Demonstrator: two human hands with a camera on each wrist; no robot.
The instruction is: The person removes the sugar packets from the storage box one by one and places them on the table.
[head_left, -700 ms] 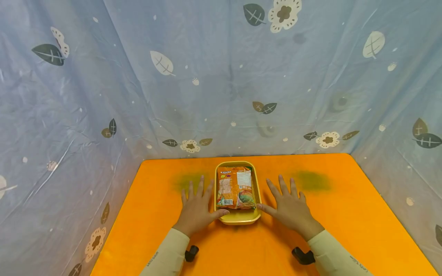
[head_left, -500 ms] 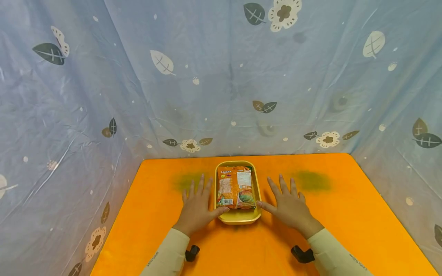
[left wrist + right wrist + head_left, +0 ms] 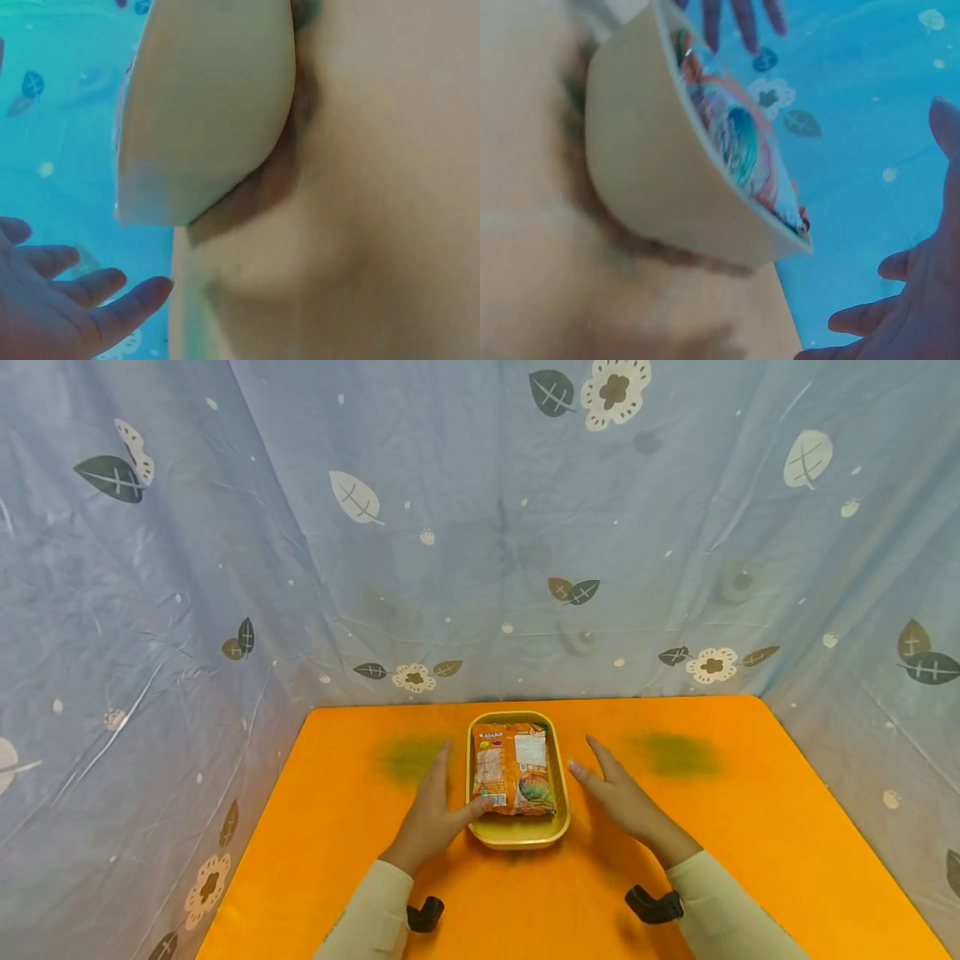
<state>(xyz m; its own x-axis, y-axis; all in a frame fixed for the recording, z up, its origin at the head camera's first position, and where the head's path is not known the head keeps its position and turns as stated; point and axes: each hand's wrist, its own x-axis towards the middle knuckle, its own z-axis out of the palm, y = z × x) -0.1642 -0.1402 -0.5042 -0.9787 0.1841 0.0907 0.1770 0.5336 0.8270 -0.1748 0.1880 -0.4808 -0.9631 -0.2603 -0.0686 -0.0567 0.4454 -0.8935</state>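
Observation:
A yellow tray [image 3: 517,841] stands on the orange table with an orange printed food packet [image 3: 501,768] lying flat inside it. To its left is my left hand [image 3: 429,817], fingers straight, its thumb overlapping the tray's near left side; whether it touches is unclear. My right hand [image 3: 633,806] is held to the right, apart from the tray, fingers extended. Both hands are on edge, palms toward the tray. The left wrist view shows the tray's outer wall [image 3: 210,112] beyond the spread fingers. In the right wrist view the packet [image 3: 739,139] shows over the rim.
A blue curtain [image 3: 480,552] with leaves and flowers encloses the back and sides of the table [image 3: 337,860]. Two dark greenish patches mark the tabletop left and right of the tray. Black wrist-worn devices [image 3: 652,906] sit at both cuffs.
Both hands have turned from palm-down with spread fingers to on edge, palms facing the tray. The right thumb has lifted away from the tray's side. Tray and packet stay put.

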